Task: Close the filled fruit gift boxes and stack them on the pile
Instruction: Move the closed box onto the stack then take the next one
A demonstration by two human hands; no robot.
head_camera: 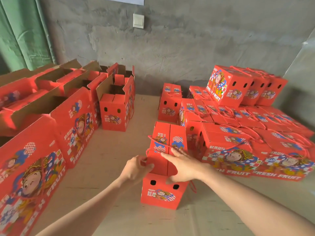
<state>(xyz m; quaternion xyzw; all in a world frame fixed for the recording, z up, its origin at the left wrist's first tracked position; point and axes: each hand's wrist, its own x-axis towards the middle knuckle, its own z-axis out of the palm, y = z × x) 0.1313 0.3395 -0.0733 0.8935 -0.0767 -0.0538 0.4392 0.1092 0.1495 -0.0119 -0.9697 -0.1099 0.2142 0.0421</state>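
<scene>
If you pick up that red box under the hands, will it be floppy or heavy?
Probably stiff: the red box is cardboard with flaps folded shut. Maybe heavy if fruit fills it; the inside is hidden. Its rope handle looks floppy.

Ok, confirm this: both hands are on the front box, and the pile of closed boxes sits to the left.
Wrong side: the head view shows the pile of closed boxes to the right. The left hand and right hand are both on the front box.
</scene>
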